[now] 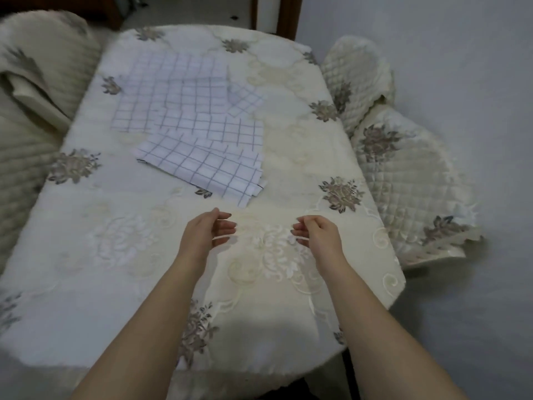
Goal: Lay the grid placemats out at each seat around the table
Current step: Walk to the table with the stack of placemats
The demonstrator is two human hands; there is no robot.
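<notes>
Left hand and right hand held over tablecloth, fingers loosely curled, nothing gripped. Grid placemats seen overlapped in loose pile at 11 o'clock from hands, apart from fingertips, untouched. No mat judged laid at any seat; all laying-out left. Covered chair noted at 2 o'clock

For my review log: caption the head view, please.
Left hand and right hand hover empty above the tablecloth, near a pile of grid placemats.
</notes>
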